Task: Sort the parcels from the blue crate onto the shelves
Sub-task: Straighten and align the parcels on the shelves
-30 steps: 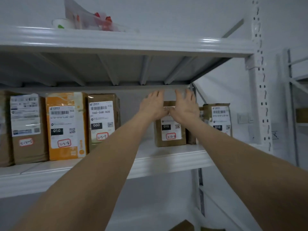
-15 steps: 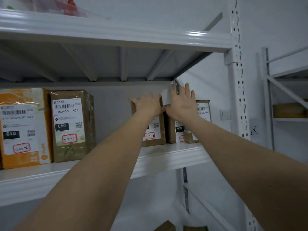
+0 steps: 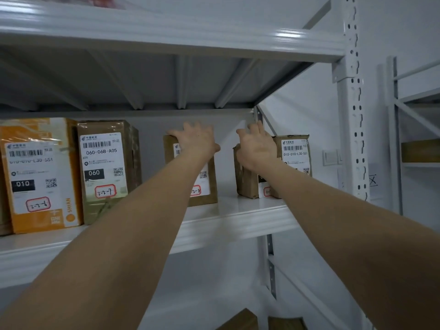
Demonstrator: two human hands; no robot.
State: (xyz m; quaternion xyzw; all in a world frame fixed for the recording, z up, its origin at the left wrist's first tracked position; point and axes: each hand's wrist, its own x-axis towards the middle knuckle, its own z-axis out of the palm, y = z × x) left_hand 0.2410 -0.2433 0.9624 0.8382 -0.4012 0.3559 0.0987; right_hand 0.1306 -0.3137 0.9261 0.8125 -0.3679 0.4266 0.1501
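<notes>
On the middle shelf (image 3: 238, 222) stands a small brown parcel (image 3: 207, 186) with a white label. My left hand (image 3: 196, 141) lies over its top front edge with fingers spread. To its right, across a gap, stands a crumpled brown parcel (image 3: 245, 182); my right hand (image 3: 257, 148) presses flat against its upper front. Right behind that parcel is another brown parcel (image 3: 295, 153) labelled 010-010-L30-551. The blue crate is out of view.
Further left on the same shelf stand a brown parcel (image 3: 107, 170) marked 060 and an orange parcel (image 3: 40, 175) marked 010. The upper shelf (image 3: 166, 32) hangs close above. A white upright post (image 3: 352, 129) bounds the right end. Brown boxes (image 3: 240, 320) show below.
The two small parcels, close together before, now stand apart with a gap between them. My left hand has gone left with its parcel; my right hand has shifted onto the crumpled parcel.
</notes>
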